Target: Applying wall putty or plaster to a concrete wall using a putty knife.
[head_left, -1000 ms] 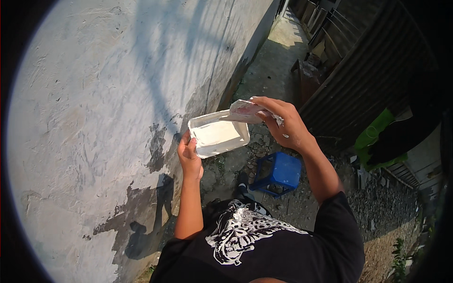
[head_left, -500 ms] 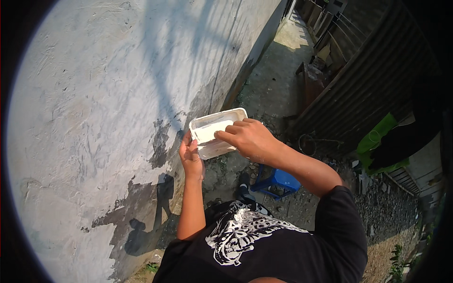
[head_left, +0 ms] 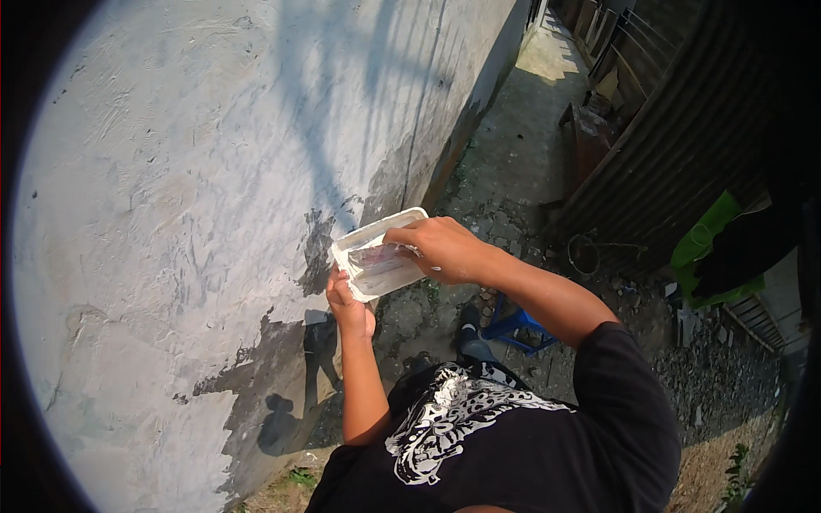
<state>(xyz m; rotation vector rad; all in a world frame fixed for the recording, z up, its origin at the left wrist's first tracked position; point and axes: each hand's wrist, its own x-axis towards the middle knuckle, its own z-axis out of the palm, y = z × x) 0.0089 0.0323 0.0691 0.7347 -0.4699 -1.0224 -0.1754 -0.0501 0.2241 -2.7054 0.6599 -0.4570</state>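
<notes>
My left hand (head_left: 349, 308) grips the end of a white rectangular plastic tub (head_left: 398, 275), its fingers and thumb closed on the corner. White paste smears the tub's rim and inside. Over the tub, my right hand (head_left: 451, 248) is closed on a flat scraper (head_left: 369, 255), whose greyish, white-smeared blade reaches into it. The grip end of the scraper is hidden under my fingers. Spots of white paste stick to my right hand. Just left of the tub rises a wall (head_left: 188, 171) coated unevenly in white, with bare grey patches low down.
A blue plastic stool (head_left: 520, 329) stands on the rubble-strewn ground below my right forearm. Corrugated metal sheeting (head_left: 654, 145) lines the right side of a narrow concrete path (head_left: 513, 128). A green sheet (head_left: 703, 244) hangs at far right.
The tub has tipped, showing more of its inside. The scraper's blade, earlier broad and white, now shows a greyish smeared face lower in the tub. My view has shifted slightly left.
</notes>
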